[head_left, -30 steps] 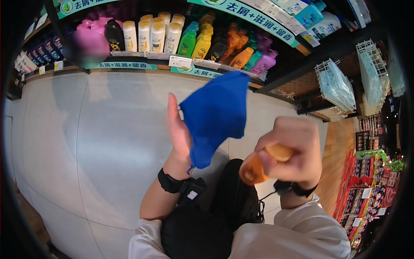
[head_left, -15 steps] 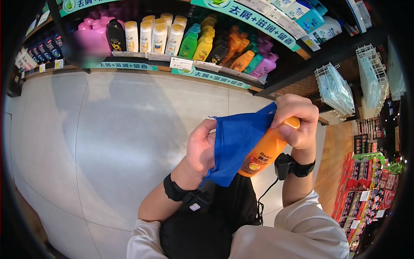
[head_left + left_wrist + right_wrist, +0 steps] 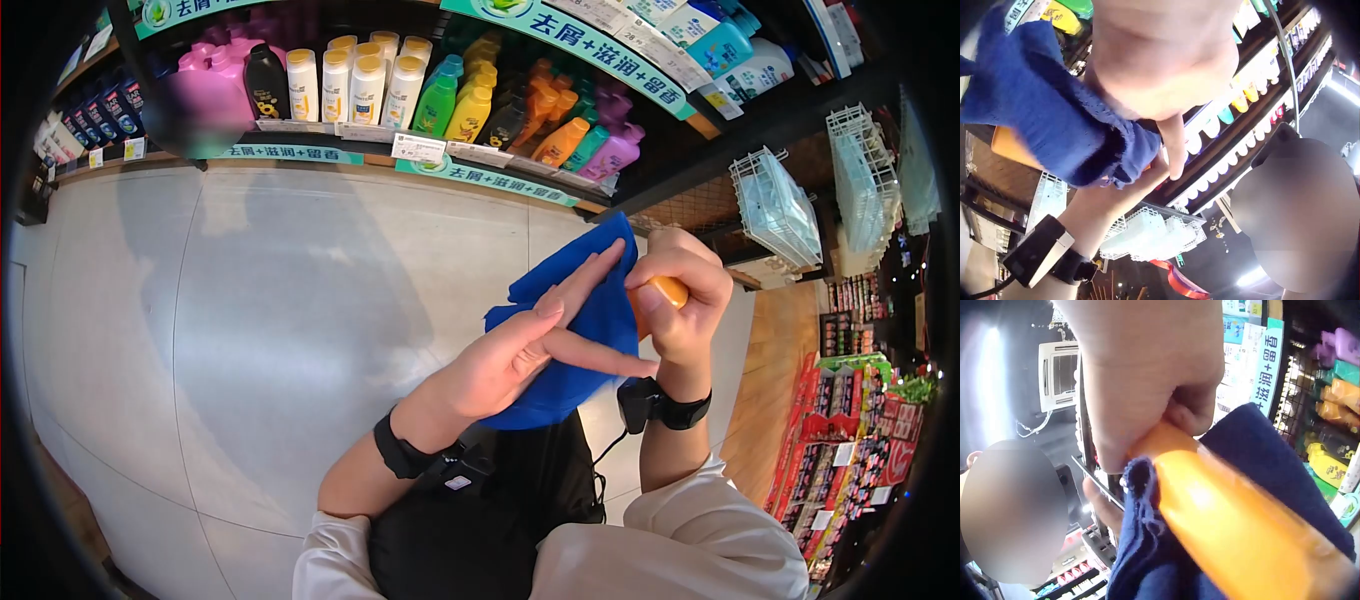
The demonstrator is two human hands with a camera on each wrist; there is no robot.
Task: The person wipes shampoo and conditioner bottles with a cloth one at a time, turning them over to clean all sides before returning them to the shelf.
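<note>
My right hand (image 3: 688, 300) grips an orange shampoo bottle (image 3: 1229, 519) by its cap end. In the head view little more than the orange cap (image 3: 668, 291) shows. A blue cloth (image 3: 545, 400) wraps part of the bottle's body; in the right wrist view it lies along both sides. With fingers straight and spread, my left hand (image 3: 500, 365) lies over the cloth, pressing it toward the bottle. One of its fingers reaches across near the right wrist. The left wrist view has the cloth (image 3: 1054, 112) bunched below the left hand, with the bottle's orange edge (image 3: 1013, 149) beside it.
Ahead, a low shelf holds white bottles (image 3: 368, 90), yellow bottles (image 3: 468, 112), orange bottles (image 3: 562, 142) and pink bottles (image 3: 215, 85). Wire baskets (image 3: 780, 205) hang at the right. Pale floor tiles (image 3: 280, 290) lie between me and the shelf; a red display (image 3: 840, 450) stands far right.
The blue cloth has come from the left hand onto the bottle. The right hand brought the bottle up to it, and the left hand has moved right, its fingers now straight across the cloth.
</note>
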